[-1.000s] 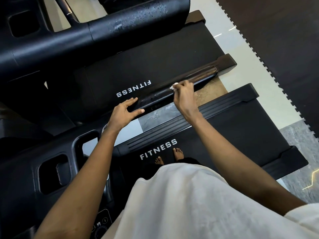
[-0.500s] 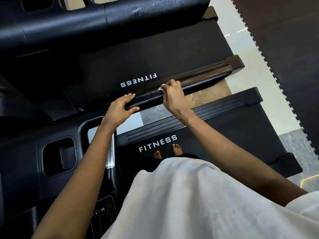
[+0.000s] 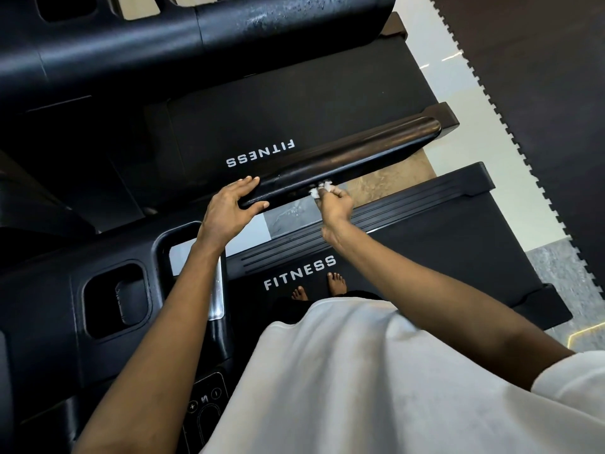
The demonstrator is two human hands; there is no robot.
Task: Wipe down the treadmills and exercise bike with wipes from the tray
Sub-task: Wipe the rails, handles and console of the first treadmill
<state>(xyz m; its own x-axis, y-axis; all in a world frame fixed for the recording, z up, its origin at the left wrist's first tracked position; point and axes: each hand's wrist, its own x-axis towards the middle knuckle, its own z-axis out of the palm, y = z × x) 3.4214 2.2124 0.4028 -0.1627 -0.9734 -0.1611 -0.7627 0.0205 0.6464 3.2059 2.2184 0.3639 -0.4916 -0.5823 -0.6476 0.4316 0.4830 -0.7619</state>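
Wipe (image 3: 319,189) pinched in right hand (image 3: 335,204) at treadmill handrail (image 3: 353,157), left hand (image 3: 226,209) resting straight-fingered on its end

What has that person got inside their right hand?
A scrunched white wipe pokes out of the right hand, at the black handrail's lower edge. The curled fingers cover the rest, so how much wipe is in there cannot be seen.

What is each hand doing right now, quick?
Left hand: open, fingers resting on the black handrail end.
Right hand: closed, pinching a crumpled white wipe at that handrail.
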